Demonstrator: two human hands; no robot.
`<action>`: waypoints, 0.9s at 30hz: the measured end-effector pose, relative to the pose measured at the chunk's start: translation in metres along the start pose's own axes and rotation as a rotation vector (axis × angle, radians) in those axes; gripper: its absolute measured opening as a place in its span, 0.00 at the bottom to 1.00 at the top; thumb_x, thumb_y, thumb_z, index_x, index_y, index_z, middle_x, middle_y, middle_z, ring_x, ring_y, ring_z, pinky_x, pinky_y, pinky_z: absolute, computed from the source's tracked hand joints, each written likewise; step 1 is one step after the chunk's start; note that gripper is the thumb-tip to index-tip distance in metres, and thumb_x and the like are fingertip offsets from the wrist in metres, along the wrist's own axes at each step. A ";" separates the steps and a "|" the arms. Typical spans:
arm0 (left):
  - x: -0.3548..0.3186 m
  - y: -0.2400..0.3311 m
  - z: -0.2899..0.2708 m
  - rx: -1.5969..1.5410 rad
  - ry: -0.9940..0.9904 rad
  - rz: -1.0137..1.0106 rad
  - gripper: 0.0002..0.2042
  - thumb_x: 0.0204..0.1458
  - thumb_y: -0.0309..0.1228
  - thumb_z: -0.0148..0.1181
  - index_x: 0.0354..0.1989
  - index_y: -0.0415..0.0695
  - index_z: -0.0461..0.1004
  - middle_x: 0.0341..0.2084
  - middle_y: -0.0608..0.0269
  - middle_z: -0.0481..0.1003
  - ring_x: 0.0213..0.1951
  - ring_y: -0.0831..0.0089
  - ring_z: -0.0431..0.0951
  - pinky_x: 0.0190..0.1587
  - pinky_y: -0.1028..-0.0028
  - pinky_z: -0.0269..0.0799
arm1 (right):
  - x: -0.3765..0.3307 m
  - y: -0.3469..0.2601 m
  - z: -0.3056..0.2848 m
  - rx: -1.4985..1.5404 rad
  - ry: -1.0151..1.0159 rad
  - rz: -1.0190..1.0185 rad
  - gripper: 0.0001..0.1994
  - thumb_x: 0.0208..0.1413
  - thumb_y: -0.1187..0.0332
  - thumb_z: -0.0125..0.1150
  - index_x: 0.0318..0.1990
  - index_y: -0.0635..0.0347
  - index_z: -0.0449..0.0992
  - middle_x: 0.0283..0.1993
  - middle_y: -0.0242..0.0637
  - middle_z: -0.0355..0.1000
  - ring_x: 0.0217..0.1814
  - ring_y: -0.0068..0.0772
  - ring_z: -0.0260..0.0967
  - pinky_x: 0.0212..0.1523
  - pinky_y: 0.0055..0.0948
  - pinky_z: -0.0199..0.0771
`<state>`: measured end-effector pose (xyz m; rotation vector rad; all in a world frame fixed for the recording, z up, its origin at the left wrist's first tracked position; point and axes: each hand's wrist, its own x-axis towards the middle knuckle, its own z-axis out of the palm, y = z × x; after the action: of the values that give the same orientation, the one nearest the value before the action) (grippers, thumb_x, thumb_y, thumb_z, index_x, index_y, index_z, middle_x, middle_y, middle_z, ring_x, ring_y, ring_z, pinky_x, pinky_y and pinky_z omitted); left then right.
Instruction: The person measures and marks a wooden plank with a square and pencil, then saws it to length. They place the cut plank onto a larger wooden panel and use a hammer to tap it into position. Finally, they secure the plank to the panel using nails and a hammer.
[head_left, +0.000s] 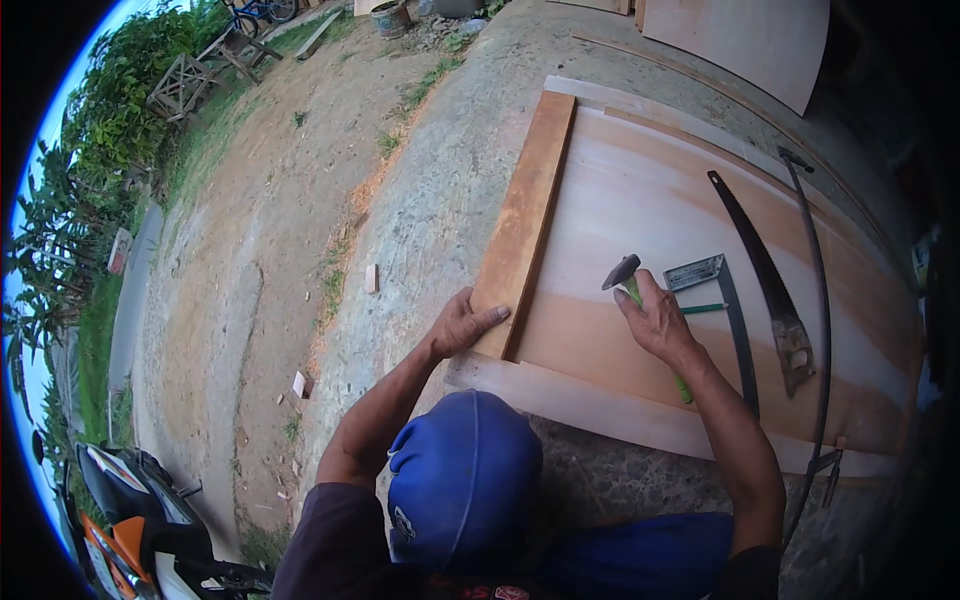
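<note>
A brown wooden board (527,225) lies along the left edge of a pale plywood panel (640,205). My left hand (466,325) grips the board's near end, thumb on top and fingers over its outer side. Above the panel, my right hand (657,318) is closed round the green handle of a hammer (622,271), its dark head raised to the left and apart from the board. Just right of that hand, a metal try square (736,320) and a green pencil (706,308) lie on the plywood. A handsaw (764,260) rests farther right, its handle toward me.
Along the panel's right side runs a long dark metal bar (818,270) with end fittings. My bent blue-clad knee (465,480) is close in front. Wood offcuts (372,279) lie on the concrete at left. A motorcycle (140,520) stands lower left; a plywood sheet (740,40) is at the back.
</note>
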<state>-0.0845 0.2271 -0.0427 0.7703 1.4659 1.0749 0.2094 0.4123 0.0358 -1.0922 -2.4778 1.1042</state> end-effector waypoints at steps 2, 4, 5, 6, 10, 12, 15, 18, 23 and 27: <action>-0.004 -0.001 -0.003 0.028 0.089 0.037 0.33 0.54 0.44 0.71 0.56 0.30 0.66 0.43 0.50 0.79 0.41 0.70 0.82 0.46 0.70 0.79 | -0.011 -0.005 0.014 -0.050 -0.102 0.003 0.16 0.64 0.62 0.56 0.50 0.65 0.63 0.37 0.62 0.74 0.43 0.69 0.74 0.43 0.55 0.72; -0.005 -0.002 0.004 -0.021 0.088 0.003 0.32 0.54 0.43 0.71 0.55 0.29 0.66 0.42 0.49 0.80 0.40 0.69 0.82 0.44 0.70 0.80 | -0.024 -0.007 0.025 -0.112 -0.246 -0.002 0.17 0.64 0.63 0.55 0.52 0.65 0.63 0.37 0.60 0.75 0.44 0.66 0.75 0.43 0.54 0.73; -0.005 -0.002 0.006 0.014 0.093 -0.036 0.29 0.56 0.41 0.71 0.54 0.30 0.66 0.41 0.51 0.80 0.39 0.70 0.82 0.44 0.71 0.80 | -0.034 -0.007 0.034 -0.134 -0.322 -0.001 0.17 0.64 0.63 0.55 0.53 0.65 0.63 0.38 0.59 0.75 0.44 0.65 0.75 0.43 0.54 0.74; -0.005 0.001 0.006 -0.015 0.088 -0.020 0.29 0.55 0.41 0.71 0.54 0.30 0.66 0.42 0.51 0.80 0.40 0.70 0.82 0.44 0.71 0.80 | -0.040 -0.010 0.040 -0.147 -0.353 -0.117 0.16 0.64 0.64 0.55 0.52 0.65 0.63 0.37 0.58 0.75 0.43 0.64 0.76 0.43 0.53 0.75; -0.004 -0.001 0.010 -0.076 0.088 0.009 0.29 0.55 0.40 0.71 0.55 0.30 0.66 0.43 0.51 0.80 0.42 0.71 0.82 0.46 0.72 0.79 | -0.065 -0.043 0.065 -0.195 -0.511 -0.367 0.15 0.61 0.69 0.55 0.53 0.61 0.65 0.37 0.50 0.74 0.39 0.57 0.78 0.37 0.48 0.79; -0.004 0.003 0.011 -0.072 0.078 0.005 0.28 0.56 0.40 0.70 0.54 0.30 0.67 0.44 0.51 0.79 0.43 0.71 0.81 0.47 0.71 0.78 | -0.069 -0.065 0.070 -0.381 -0.651 -0.395 0.17 0.59 0.70 0.56 0.56 0.59 0.65 0.37 0.48 0.73 0.38 0.55 0.78 0.35 0.48 0.79; -0.001 -0.003 0.000 -0.045 0.018 0.031 0.26 0.56 0.39 0.70 0.53 0.30 0.68 0.44 0.51 0.79 0.43 0.73 0.81 0.46 0.71 0.78 | -0.080 -0.070 0.108 -0.307 -0.649 -0.407 0.23 0.60 0.68 0.56 0.63 0.56 0.63 0.38 0.47 0.73 0.37 0.54 0.78 0.34 0.47 0.80; 0.005 0.001 -0.005 0.388 0.040 -0.023 0.34 0.53 0.54 0.64 0.50 0.29 0.69 0.41 0.43 0.79 0.43 0.61 0.82 0.47 0.65 0.77 | -0.092 -0.079 0.120 -0.112 -0.784 -0.535 0.21 0.59 0.69 0.56 0.60 0.59 0.64 0.37 0.47 0.73 0.36 0.55 0.78 0.35 0.49 0.80; 0.000 0.023 -0.013 0.859 0.064 -0.100 0.46 0.49 0.72 0.56 0.46 0.29 0.70 0.37 0.33 0.79 0.44 0.45 0.82 0.48 0.57 0.76 | -0.084 -0.060 0.132 -0.187 -0.702 -0.367 0.09 0.65 0.66 0.55 0.43 0.59 0.65 0.31 0.44 0.71 0.31 0.51 0.76 0.31 0.50 0.75; -0.001 0.024 -0.010 0.881 0.072 -0.078 0.46 0.50 0.72 0.55 0.45 0.29 0.70 0.36 0.33 0.79 0.44 0.45 0.82 0.48 0.56 0.76 | -0.089 -0.077 0.126 -0.129 -0.794 -0.222 0.12 0.66 0.63 0.55 0.40 0.62 0.63 0.27 0.49 0.71 0.31 0.55 0.75 0.32 0.51 0.74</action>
<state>-0.0968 0.2330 -0.0207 1.2656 2.0278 0.3537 0.1713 0.2459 0.0121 -0.4031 -3.1879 1.5360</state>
